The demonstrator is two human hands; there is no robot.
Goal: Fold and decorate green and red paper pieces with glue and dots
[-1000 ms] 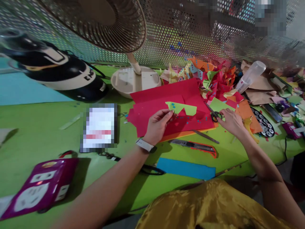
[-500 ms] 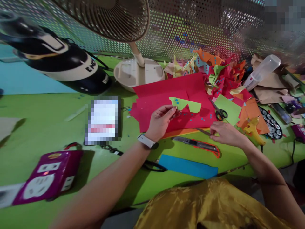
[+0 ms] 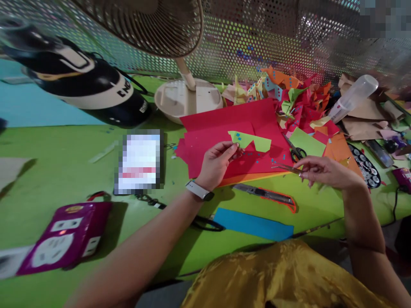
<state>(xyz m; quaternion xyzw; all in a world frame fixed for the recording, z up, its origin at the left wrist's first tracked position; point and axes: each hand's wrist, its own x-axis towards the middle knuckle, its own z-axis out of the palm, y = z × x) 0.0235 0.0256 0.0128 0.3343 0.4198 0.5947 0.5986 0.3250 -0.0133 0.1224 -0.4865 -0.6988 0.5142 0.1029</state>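
Note:
My left hand (image 3: 218,162) pinches a light green paper cutout (image 3: 261,144) by its left end, above red paper sheets (image 3: 218,124). Small blue squares are on the cutout near my fingertips, and more blue bits (image 3: 257,161) lie on the red paper. In my right hand (image 3: 324,171) is a pair of slim metal tweezers (image 3: 290,168), their tips pointing left over the red sheet's corner. Black-handled scissors (image 3: 298,153) lie just beyond that hand. Below, an orange utility knife (image 3: 269,196) rests on the green table, with a blue paper strip (image 3: 255,223) nearer me.
A fan (image 3: 189,96) and a black bottle (image 3: 105,85) stand at the back left. A phone (image 3: 138,162) and a purple power box (image 3: 67,233) lie left. Folded paper pieces (image 3: 298,94) heap up at the back, beside a clear plastic bottle (image 3: 355,96).
My right hand has lifted the tweezers off the table and moved slightly right, now covering most of the yellow glue gun. The left hand and cutout have stayed in place.

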